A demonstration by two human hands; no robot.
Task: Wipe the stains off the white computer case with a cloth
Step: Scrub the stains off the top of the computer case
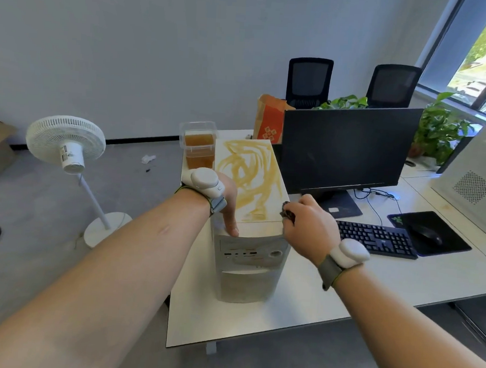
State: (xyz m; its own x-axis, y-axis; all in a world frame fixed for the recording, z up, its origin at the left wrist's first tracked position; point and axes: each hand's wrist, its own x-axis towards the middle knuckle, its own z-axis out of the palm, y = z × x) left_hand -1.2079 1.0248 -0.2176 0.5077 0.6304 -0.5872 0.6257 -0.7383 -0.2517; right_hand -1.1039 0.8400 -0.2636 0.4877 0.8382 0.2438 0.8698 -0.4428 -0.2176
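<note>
Yellow stains (248, 172) cover the computer case (248, 266) top. Left hand (229, 200) steadies its near left edge, fingers straight. Right hand (304, 224) pinches a dark cloth (287, 213), ready for wiping.

PC case (248, 258) stands on desk (299, 306). Left hand (229, 200) rests on its top, fingers (231, 225) at front edge. Stains (251, 170) lie behind fingers. Right hand (307, 227) w/ cloth (288, 213) is right of them. Tub (198, 145) sits behind left hand.
</note>
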